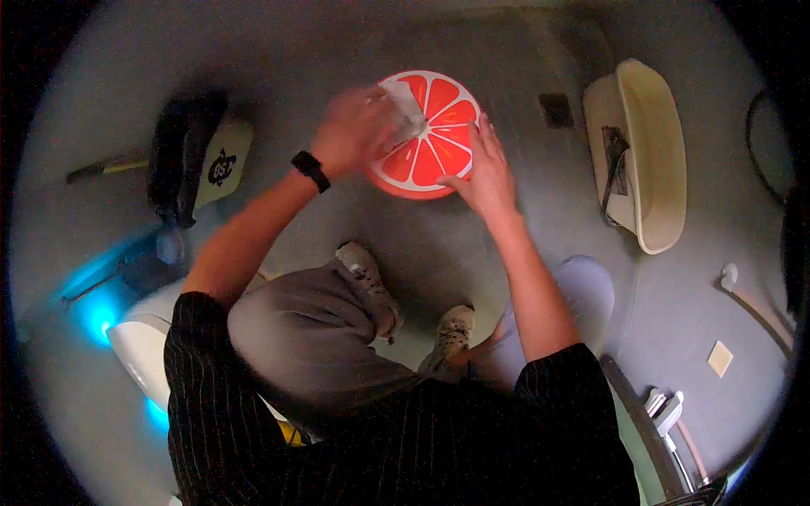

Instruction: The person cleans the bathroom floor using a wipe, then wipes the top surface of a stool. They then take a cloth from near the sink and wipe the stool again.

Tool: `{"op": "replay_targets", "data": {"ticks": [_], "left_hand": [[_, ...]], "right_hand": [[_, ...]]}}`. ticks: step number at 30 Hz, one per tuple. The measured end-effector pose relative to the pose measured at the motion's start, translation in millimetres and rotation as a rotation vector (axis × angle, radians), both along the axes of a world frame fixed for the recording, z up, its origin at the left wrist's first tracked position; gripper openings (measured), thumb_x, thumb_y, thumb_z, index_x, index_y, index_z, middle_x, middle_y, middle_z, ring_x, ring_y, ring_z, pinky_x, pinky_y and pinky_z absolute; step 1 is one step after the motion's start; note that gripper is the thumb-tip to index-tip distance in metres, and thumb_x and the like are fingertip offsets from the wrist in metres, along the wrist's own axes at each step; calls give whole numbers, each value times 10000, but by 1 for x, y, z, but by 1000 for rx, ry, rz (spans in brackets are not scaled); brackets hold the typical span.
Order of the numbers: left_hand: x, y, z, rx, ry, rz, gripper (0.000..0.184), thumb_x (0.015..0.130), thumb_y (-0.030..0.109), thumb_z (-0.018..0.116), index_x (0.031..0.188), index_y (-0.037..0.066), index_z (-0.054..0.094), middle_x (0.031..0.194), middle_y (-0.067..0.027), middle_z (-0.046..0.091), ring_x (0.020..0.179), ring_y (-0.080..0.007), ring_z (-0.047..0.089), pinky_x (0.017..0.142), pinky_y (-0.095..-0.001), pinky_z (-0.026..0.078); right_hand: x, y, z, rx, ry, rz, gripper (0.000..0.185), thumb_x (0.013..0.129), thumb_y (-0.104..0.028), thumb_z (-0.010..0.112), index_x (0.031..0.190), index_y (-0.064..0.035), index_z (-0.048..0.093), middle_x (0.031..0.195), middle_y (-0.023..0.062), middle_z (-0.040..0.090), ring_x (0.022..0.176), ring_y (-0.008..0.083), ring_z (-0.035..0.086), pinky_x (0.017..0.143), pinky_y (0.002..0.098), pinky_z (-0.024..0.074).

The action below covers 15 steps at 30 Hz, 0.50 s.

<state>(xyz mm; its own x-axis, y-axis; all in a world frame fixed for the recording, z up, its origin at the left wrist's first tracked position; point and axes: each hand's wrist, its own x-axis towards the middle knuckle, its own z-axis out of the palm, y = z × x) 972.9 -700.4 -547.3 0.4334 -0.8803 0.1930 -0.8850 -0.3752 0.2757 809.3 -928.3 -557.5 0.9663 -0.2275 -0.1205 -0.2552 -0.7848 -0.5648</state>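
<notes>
Disc (432, 158) seems light, stiff, best held by its rim, where our spread right hand (488, 175) rests; left hand (359, 133) covers cloth (410, 108), grip unclear.

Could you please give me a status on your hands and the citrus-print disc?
Left hand blurred, with whitish cloth on disc. Right hand on disc's right edge. Nothing visibly in way.

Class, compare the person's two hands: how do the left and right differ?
The left hand looks blurred; the right hand is clearer. The left hand is at a white cloth-like sheet; the right hand has its thumb and fingers spread at the edge of the citrus-slice disc. The left hand has a black wristband behind it; the right hand has none. Both are at the disc.
</notes>
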Motion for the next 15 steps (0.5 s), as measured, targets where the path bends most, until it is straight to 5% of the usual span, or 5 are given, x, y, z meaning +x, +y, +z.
{"op": "replay_targets", "data": {"ticks": [2, 5, 8, 13, 15], "left_hand": [[11, 7, -6, -56, 412, 463, 390, 925, 337, 676, 1228, 91, 652, 1271, -139, 647, 1180, -319, 613, 983, -455, 478], [12, 14, -15, -200, 438, 533, 319, 887, 332, 724, 1074, 74, 703, 1078, -126, 710, 957, -298, 675, 844, -413, 521], [5, 14, -9, -246, 566, 508, 262, 872, 305, 758, 958, 61, 712, 995, -98, 713, 854, -219, 670, 771, -348, 528], [4, 5, 72, -242, 764, 310, 165, 914, 193, 757, 936, 48, 681, 943, -31, 706, 891, -131, 649, 832, -306, 530], [1, 7, 109, -265, 790, 194, 144, 928, 172, 742, 907, 51, 667, 939, -18, 699, 882, -110, 638, 830, -288, 521]], "right_hand": [[-2, 0, -1, 3, -3, -4, 1128, 639, -320, 933, 1547, -16, 337, 1642, 193, 263, 1491, 354, 323, 1191, 423, 357], [-1, 0, -3, -6, -10, -3, 1126, 638, -324, 933, 1546, -17, 342, 1645, 188, 258, 1492, 359, 321, 1189, 426, 358], [0, 1, -5, -11, -21, -1, 1119, 639, -321, 932, 1545, -21, 348, 1645, 187, 260, 1483, 366, 335, 1183, 433, 363], [2, -1, 9, -64, 13, 16, 1036, 691, -330, 905, 1529, -21, 381, 1596, 218, 346, 1434, 387, 403, 1151, 456, 389], [6, -3, 13, -129, -103, 2, 866, 824, -357, 829, 1510, -31, 413, 1508, 213, 470, 1372, 359, 483, 1112, 459, 421]]}}
